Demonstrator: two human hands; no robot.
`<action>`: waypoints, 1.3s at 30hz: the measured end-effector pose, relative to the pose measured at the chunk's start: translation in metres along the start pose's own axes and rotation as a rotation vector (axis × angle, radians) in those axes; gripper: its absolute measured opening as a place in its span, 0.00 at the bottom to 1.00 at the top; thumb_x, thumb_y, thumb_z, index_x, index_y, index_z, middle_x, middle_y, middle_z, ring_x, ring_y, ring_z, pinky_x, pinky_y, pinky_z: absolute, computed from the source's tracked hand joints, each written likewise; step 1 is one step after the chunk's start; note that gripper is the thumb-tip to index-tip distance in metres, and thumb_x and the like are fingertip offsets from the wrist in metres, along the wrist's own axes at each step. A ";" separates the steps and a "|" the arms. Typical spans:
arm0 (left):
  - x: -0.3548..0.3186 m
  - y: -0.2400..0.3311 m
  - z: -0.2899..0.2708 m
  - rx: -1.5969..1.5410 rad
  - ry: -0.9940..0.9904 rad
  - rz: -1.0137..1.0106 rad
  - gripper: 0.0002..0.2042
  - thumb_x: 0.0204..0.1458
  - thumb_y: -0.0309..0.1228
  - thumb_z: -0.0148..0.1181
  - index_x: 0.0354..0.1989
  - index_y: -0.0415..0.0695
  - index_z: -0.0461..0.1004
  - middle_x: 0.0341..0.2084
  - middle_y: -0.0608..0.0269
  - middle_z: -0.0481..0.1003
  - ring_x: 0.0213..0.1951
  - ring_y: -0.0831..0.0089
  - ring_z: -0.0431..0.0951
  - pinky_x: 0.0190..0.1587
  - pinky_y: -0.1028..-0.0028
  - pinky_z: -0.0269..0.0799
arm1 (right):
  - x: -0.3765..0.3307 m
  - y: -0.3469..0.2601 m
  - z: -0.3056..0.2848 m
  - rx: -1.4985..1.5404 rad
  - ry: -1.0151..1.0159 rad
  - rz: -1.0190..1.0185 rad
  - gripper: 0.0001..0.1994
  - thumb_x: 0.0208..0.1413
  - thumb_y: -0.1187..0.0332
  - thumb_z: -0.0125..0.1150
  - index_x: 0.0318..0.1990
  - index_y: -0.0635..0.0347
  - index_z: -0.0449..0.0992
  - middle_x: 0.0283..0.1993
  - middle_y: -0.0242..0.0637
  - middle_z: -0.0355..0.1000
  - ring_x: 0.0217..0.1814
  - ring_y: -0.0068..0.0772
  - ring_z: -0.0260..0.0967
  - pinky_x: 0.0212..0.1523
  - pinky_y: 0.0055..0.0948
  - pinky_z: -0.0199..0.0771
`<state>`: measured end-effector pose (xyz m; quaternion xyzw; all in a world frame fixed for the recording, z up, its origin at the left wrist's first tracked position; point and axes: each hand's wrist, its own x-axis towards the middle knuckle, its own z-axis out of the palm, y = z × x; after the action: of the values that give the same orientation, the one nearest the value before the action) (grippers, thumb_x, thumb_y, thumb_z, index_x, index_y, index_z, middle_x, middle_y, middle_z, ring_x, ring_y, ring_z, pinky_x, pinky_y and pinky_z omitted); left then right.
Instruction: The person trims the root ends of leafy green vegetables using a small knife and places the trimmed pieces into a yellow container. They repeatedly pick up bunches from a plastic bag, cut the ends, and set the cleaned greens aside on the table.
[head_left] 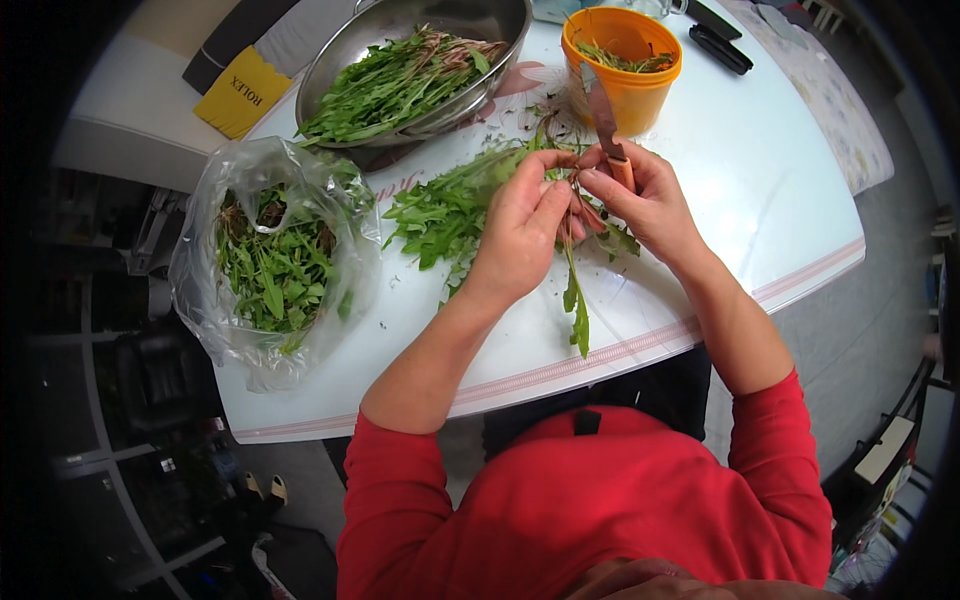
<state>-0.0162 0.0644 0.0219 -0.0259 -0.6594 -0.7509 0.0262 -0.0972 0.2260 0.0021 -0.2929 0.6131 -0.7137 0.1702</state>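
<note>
Pinching a leafy plant (574, 300) with reddish stems just right of center frame, the person is working with both hands nearly together. The left hand (525, 215) is gripping the plant between thumb and fingers, while the right hand (655, 200) is clasping a knife (602, 112), blade pointing up, its fingertips right by the stems. Loose greens (425, 215) are lying mid-frame on the white table (770, 220). Up top, a metal bowl (335, 80) and an orange bucket (640, 98) are both holding plant stuff, and a clear plastic bag (265, 368) of greens is slumping at left.
</note>
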 end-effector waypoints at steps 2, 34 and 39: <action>0.000 0.000 -0.001 0.039 -0.023 0.004 0.14 0.69 0.30 0.43 0.57 0.34 0.64 0.29 0.59 0.80 0.28 0.81 0.73 0.34 0.80 0.69 | 0.001 0.002 -0.001 0.033 -0.034 0.057 0.06 0.65 0.70 0.60 0.44 0.63 0.74 0.35 0.28 0.72 0.31 0.16 0.67 0.32 0.20 0.68; -0.001 0.000 -0.003 0.206 0.008 0.037 0.08 0.66 0.27 0.54 0.46 0.35 0.72 0.27 0.65 0.78 0.30 0.82 0.75 0.35 0.80 0.71 | -0.002 -0.014 -0.002 0.156 -0.062 0.149 0.03 0.60 0.71 0.58 0.36 0.59 0.71 0.30 0.21 0.64 0.33 0.14 0.58 0.36 0.20 0.62; 0.002 -0.002 -0.004 0.146 0.035 0.034 0.06 0.64 0.27 0.58 0.42 0.37 0.76 0.29 0.68 0.78 0.32 0.83 0.75 0.36 0.81 0.70 | 0.000 -0.013 -0.011 0.080 -0.119 0.157 0.02 0.57 0.72 0.56 0.34 0.58 0.70 0.30 0.20 0.63 0.31 0.13 0.56 0.35 0.18 0.59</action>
<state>-0.0180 0.0608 0.0197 -0.0222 -0.7114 -0.7005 0.0522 -0.1028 0.2374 0.0139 -0.2787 0.5939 -0.7036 0.2731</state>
